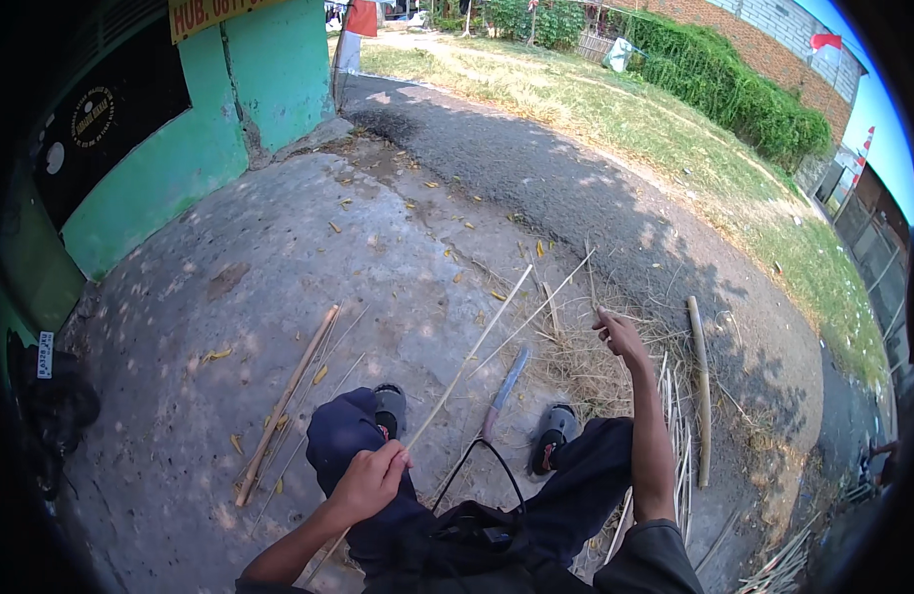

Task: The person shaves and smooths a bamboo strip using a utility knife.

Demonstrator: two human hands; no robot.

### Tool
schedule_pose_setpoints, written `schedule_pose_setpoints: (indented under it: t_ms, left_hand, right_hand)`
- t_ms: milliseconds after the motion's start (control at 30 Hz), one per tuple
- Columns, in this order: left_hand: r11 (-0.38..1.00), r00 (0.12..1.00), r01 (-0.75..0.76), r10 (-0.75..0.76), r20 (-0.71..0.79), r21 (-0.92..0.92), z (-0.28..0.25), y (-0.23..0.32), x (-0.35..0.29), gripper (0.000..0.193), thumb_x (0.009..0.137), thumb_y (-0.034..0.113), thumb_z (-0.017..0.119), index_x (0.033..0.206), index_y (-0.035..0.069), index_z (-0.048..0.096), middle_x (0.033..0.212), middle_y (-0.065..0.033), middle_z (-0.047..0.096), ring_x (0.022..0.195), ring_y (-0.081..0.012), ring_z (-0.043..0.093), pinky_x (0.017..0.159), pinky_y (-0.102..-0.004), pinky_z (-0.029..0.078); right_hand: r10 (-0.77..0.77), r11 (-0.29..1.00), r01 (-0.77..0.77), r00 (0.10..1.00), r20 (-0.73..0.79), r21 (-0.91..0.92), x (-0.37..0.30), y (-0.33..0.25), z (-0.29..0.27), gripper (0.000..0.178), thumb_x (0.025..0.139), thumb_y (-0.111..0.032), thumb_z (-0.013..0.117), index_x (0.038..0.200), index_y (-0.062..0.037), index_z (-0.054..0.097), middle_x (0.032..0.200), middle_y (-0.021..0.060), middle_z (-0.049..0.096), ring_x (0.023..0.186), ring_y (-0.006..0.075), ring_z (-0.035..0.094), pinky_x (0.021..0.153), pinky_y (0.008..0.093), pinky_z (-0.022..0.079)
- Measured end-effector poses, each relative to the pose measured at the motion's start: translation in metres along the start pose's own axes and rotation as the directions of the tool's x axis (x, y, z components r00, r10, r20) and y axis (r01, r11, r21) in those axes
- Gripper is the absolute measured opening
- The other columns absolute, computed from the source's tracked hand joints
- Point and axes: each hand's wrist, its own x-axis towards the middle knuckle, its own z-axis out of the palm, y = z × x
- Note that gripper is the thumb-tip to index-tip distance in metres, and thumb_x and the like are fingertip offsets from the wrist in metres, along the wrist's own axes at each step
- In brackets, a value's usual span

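Observation:
My left hand (pixel 373 482) is closed around a long, pale bamboo strip (pixel 464 372), which slants up and away over the ground between my knees. My right hand (pixel 620 335) is raised at the right, fingers curled, with a thin strip (pixel 591 281) rising from the fingertips. Another thin stick (pixel 536 312) runs from near the long strip toward the upper right. Between my shoes lies a blue-grey, blade-like tool (pixel 505 391) with a brownish lower end; its exact kind is unclear.
A brown pole (pixel 291 401) and thin sticks lie left of my legs. Beyond my right arm are a thick bamboo pole (pixel 700 391), pale strips (pixel 683 450) and dry shavings (pixel 596 371). A green wall (pixel 289 74) stands far left; an asphalt path (pixel 536 168) crosses beyond.

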Motion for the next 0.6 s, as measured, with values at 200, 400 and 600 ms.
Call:
schedule_pose_setpoints:
  t_ms: [200, 400, 600]
  left_hand:
    - [0.993, 0.992, -0.029, 0.043, 0.118, -0.112, 0.020, 0.011, 0.035, 0.016, 0.106, 0.007, 0.054, 0.098, -0.003, 0.063, 0.062, -0.0083, 0.058, 0.055, -0.0172, 0.060, 0.056, -0.0337, 0.047]
    - [0.995, 0.967, -0.067, 0.082, 0.240, -0.069, 0.037, 0.018, 0.065, 0.011, 0.106, 0.007, 0.055, 0.102, -0.002, 0.061, 0.062, -0.0057, 0.059, 0.051, -0.0139, 0.060, 0.052, -0.0309, 0.046]
    - [0.999, 0.899, 0.023, -0.006, 0.438, -0.034, 0.039, 0.043, 0.094, 0.012, 0.108, 0.007, 0.053, 0.103, -0.002, 0.059, 0.063, -0.0058, 0.060, 0.053, -0.0142, 0.065, 0.052, -0.0311, 0.050]
  right_hand:
    - [-0.239, 0.857, 0.171, 0.968, 0.081, 0.487, -0.061, -0.089, 0.033, 0.055, 0.103, -0.049, 0.067, 0.132, -0.0022, 0.069, 0.096, 0.0066, 0.077, 0.047, 0.0014, 0.036, 0.044, 0.0237, 0.024]
    - [-0.308, 0.571, 0.148, 0.950, 0.043, 0.807, -0.066, -0.091, 0.040, 0.034, 0.101, -0.025, 0.075, 0.125, -0.0042, 0.065, 0.101, 0.0100, 0.076, 0.048, 0.0012, 0.035, 0.045, 0.0221, 0.026]
    - [-0.281, 0.720, 0.415, 0.907, -0.313, 0.557, -0.066, -0.086, 0.035, 0.032, 0.096, -0.021, 0.081, 0.119, -0.0048, 0.064, 0.087, -0.0010, 0.067, 0.050, 0.0005, 0.037, 0.046, 0.0233, 0.025]
